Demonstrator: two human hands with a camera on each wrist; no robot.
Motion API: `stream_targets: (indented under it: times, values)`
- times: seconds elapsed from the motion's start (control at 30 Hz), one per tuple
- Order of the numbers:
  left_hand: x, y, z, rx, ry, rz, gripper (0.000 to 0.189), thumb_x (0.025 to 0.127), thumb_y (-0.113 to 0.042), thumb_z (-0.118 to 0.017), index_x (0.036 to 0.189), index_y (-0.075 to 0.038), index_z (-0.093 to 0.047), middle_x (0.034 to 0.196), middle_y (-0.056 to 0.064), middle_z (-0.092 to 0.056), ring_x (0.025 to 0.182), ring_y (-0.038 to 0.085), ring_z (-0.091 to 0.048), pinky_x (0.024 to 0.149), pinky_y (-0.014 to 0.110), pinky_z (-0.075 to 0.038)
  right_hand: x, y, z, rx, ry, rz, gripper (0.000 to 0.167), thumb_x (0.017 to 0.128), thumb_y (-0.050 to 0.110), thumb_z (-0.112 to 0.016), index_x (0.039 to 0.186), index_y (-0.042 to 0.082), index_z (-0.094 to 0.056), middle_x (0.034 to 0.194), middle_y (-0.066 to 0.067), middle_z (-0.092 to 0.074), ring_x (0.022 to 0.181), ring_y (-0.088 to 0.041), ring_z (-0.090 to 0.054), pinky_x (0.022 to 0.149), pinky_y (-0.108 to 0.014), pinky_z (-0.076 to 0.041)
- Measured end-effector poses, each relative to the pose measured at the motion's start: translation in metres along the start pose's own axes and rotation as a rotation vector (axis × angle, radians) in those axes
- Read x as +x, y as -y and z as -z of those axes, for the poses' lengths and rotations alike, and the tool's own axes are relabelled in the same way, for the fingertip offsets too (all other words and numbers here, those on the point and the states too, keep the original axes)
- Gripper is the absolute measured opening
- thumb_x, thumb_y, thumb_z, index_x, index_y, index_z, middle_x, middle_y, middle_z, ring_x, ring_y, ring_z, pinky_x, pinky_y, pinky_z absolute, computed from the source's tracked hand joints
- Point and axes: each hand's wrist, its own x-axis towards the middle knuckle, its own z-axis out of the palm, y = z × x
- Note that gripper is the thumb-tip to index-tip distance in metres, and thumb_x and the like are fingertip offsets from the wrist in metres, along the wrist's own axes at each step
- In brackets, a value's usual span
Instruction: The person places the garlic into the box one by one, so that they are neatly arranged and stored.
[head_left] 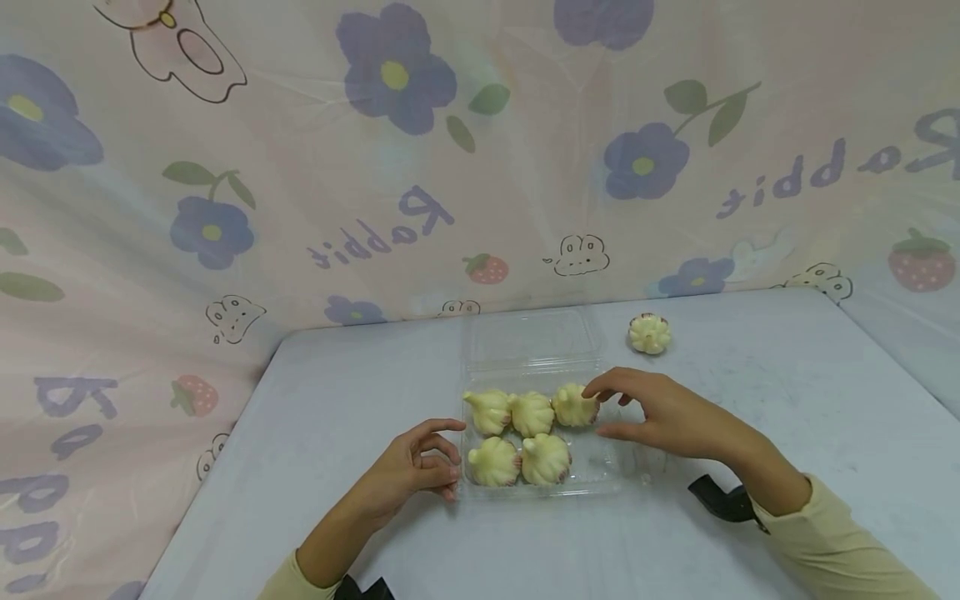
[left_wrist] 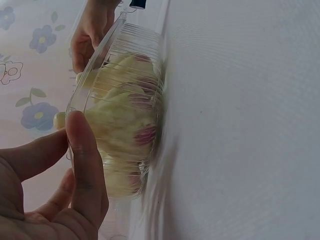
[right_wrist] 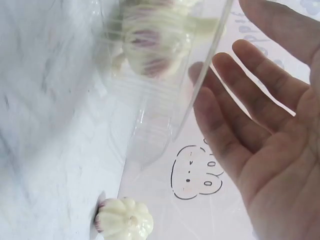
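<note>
A clear plastic box point(head_left: 592, 471) stands with its lid point(head_left: 532, 337) folded back, holding several garlic bulbs point(head_left: 532, 414) in two rows. At its left end, my left hand point(head_left: 422, 467) pinches the rim; the left wrist view shows the fingertips point(left_wrist: 82, 132) at the edge. Over the right end hangs my right hand point(head_left: 667, 412), fingers spread and loosely bent, beside the back-right garlic bulb point(head_left: 573, 406). Nothing lies in its palm in the right wrist view, where the fingers point(right_wrist: 220, 122) are just by the box's rim. Another garlic bulb point(head_left: 649, 333) sits apart on the table.
A white-covered table point(head_left: 360, 375) carries everything. Behind it hangs a curtain point(head_left: 525, 167) printed with flowers and rabbits. Black straps point(head_left: 723, 500) show at both wrists.
</note>
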Motion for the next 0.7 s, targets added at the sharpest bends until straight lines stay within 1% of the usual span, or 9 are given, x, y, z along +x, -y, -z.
stream_targets:
  times: [0.1,0.23,0.43,0.57,0.7]
  values:
    - [-0.001,0.000,0.000,-0.003,-0.002,0.007,0.068,0.092,-0.005,-0.069,0.150,-0.003,-0.034,0.104,0.004,-0.055,0.076,0.011,-0.068,0.070,0.027,-0.062,0.000,-0.002,0.001,0.001,-0.011,-0.017,0.041,0.092,0.036,-0.070,0.128,0.019,-0.060,0.125,0.005,-0.065,0.106,-0.018,-0.064,0.087,-0.035,-0.057]
    - [0.000,0.000,0.001,-0.007,0.001,0.009,0.067,0.092,-0.004,-0.068,0.150,-0.004,-0.034,0.105,0.004,-0.054,0.076,0.011,-0.068,0.070,0.027,-0.062,0.000,-0.006,0.004,-0.011,-0.036,-0.022,0.039,0.092,0.035,-0.071,0.127,0.020,-0.061,0.124,0.005,-0.065,0.104,-0.019,-0.064,0.085,-0.035,-0.057]
    - [0.000,0.000,0.000,-0.010,-0.003,0.006,0.070,0.091,-0.005,-0.069,0.151,-0.004,-0.033,0.104,0.003,-0.055,0.076,0.011,-0.068,0.070,0.028,-0.062,0.000,-0.019,0.012,-0.054,-0.087,-0.052,0.039,0.092,0.033,-0.072,0.127,0.022,-0.061,0.122,0.003,-0.066,0.102,-0.019,-0.064,0.083,-0.035,-0.057]
    - [0.000,0.000,0.000,-0.010,-0.001,0.003,0.070,0.091,-0.005,-0.069,0.151,-0.003,-0.033,0.104,0.003,-0.055,0.076,0.011,-0.068,0.070,0.028,-0.062,0.000,-0.031,0.020,-0.102,-0.135,-0.079,0.039,0.091,0.030,-0.073,0.127,0.020,-0.061,0.122,0.000,-0.066,0.103,-0.019,-0.063,0.081,-0.035,-0.057]
    - [0.000,-0.001,0.000,-0.009,0.000,0.006,0.070,0.091,-0.005,-0.069,0.151,-0.003,-0.033,0.104,0.003,-0.055,0.076,0.011,-0.068,0.071,0.028,-0.062,0.000,-0.043,0.027,-0.143,-0.208,-0.083,0.039,0.090,0.023,-0.075,0.126,0.017,-0.061,0.124,0.000,-0.064,0.104,-0.016,-0.061,0.081,-0.035,-0.058]
